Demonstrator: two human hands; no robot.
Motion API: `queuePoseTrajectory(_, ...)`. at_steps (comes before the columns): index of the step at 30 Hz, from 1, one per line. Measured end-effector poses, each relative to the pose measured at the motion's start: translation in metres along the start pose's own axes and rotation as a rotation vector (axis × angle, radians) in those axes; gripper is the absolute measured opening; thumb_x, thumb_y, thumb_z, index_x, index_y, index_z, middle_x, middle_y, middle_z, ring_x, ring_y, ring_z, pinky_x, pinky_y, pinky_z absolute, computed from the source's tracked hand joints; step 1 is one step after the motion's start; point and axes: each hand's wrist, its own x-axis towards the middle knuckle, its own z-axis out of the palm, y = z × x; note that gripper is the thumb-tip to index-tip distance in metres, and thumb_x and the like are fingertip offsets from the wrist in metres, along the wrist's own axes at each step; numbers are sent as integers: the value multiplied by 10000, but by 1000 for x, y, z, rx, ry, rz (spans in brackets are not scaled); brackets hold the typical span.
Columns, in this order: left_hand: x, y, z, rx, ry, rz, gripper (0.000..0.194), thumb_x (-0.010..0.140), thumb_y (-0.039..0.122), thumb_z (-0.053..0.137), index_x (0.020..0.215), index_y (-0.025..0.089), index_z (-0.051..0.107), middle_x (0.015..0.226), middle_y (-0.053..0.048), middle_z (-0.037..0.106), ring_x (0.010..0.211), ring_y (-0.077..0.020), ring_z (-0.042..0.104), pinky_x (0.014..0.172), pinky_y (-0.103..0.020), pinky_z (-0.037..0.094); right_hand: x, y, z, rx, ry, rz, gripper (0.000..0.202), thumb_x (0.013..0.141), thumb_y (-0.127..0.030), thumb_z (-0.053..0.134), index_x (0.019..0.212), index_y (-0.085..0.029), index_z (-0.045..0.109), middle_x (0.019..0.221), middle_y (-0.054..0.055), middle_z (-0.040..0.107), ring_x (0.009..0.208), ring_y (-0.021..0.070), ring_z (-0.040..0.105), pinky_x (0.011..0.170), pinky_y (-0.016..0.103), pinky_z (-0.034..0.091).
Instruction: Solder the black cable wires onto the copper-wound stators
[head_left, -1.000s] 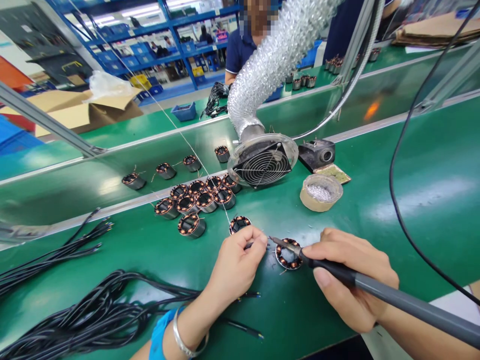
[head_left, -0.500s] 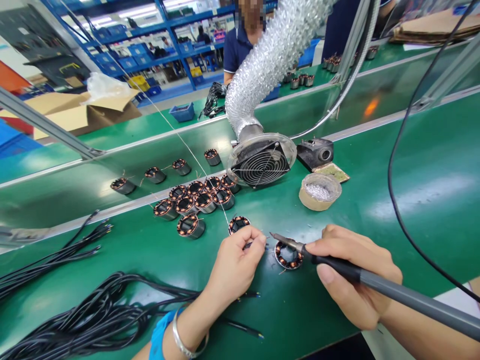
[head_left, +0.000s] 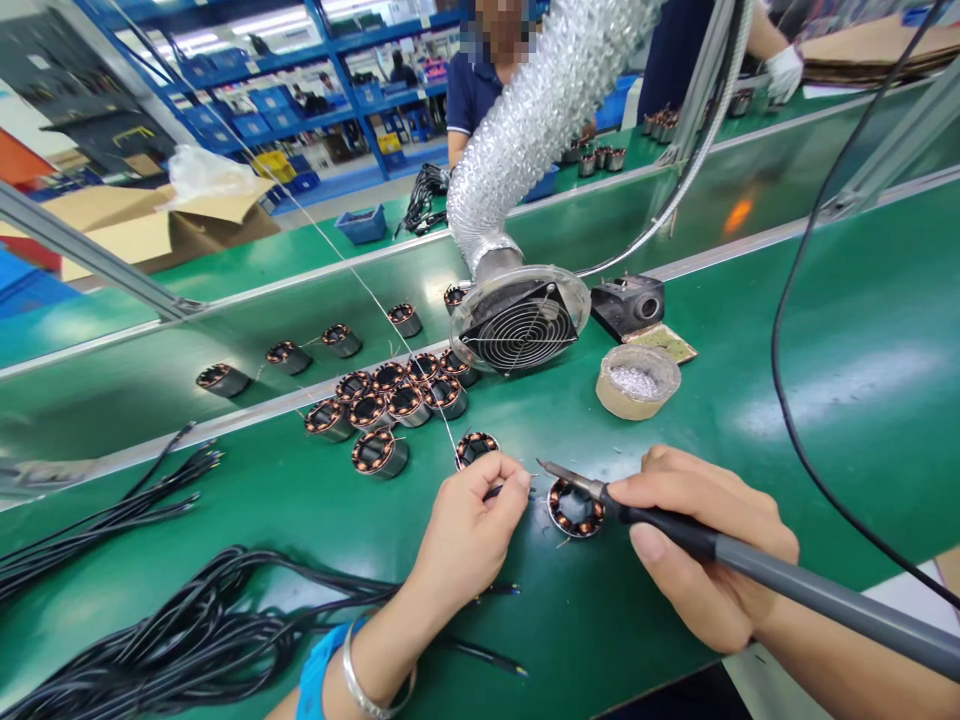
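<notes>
My left hand (head_left: 476,515) is closed in a pinch. A thin solder wire (head_left: 360,275) runs down from the upper left into it, and a dark cable end shows at its fingers. My right hand (head_left: 709,540) grips a soldering iron (head_left: 667,530), its tip just right of my left fingertips. Below that tip a motor stator (head_left: 575,508) with copper windings lies on the green bench. Another stator (head_left: 477,447) stands behind my left hand, which partly covers it. Whether the tip touches the wire, I cannot tell.
Several stators (head_left: 379,452) cluster behind my left hand, and more (head_left: 223,378) line a strip beyond. Black cables (head_left: 217,630) lie at left. A fume extractor (head_left: 521,325) hangs centrally near a round tub (head_left: 639,382) and a black holder (head_left: 628,305). Co-workers (head_left: 474,105) are across the bench.
The stators on the far strip have shifted left, and another shows beside the extractor. A co-worker's gloved hand has appeared at upper right. My hands have hardly moved.
</notes>
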Motion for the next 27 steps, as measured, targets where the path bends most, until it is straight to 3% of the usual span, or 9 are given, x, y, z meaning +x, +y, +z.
queuePoseTrajectory(6, -2, 2, 0, 7, 6, 16, 287, 897, 392, 478, 692, 191, 484, 609, 55, 381, 573, -112, 333, 543, -230, 273, -4, 6, 4, -8, 35, -7, 360, 809, -68, 549, 1144, -170, 633, 743, 29, 636, 575, 137, 550, 502, 281, 456)
queuePoseTrajectory(9, -4, 1, 0, 8, -11, 13, 295, 906, 403, 478, 698, 195, 485, 597, 59, 370, 564, -113, 326, 539, -234, 266, -2, 12, 10, -39, -12, 36, 378, 872, -51, 539, 1216, -193, 602, 726, -1, 647, 579, 119, 590, 528, 246, 494)
queuePoseTrajectory(11, -5, 0, -1, 6, -28, 12, 303, 919, 411, 470, 705, 197, 487, 592, 61, 362, 559, -114, 320, 540, -237, 263, 2, 16, 16, -67, -74, 19, 333, 884, -30, 536, 1162, -192, 620, 785, 4, 687, 607, 107, 614, 581, 232, 518)
queuePoseTrajectory(14, -5, -2, -2, 1, -57, 32, 310, 942, 417, 452, 728, 197, 495, 609, 59, 375, 575, -116, 330, 567, -243, 280, 10, 21, 25, -88, -188, -18, 241, 881, -45, 537, 1049, -183, 640, 848, 23, 710, 666, 118, 631, 635, 242, 528)
queuePoseTrajectory(18, -6, -5, -6, 6, -107, 91, 307, 970, 409, 427, 782, 189, 529, 660, 43, 443, 632, -129, 390, 640, -259, 327, 14, 26, 32, -59, -294, -67, 286, 857, -33, 506, 1058, -186, 642, 803, 17, 697, 674, 133, 612, 628, 252, 510)
queuePoseTrajectory(27, -9, 0, -11, 79, -176, 159, 302, 991, 397, 415, 817, 190, 549, 728, 10, 544, 739, -169, 495, 712, -287, 356, 11, 22, 33, -55, -273, -135, 401, 794, 16, 498, 1120, -191, 607, 766, 3, 671, 619, 127, 551, 588, 250, 469)
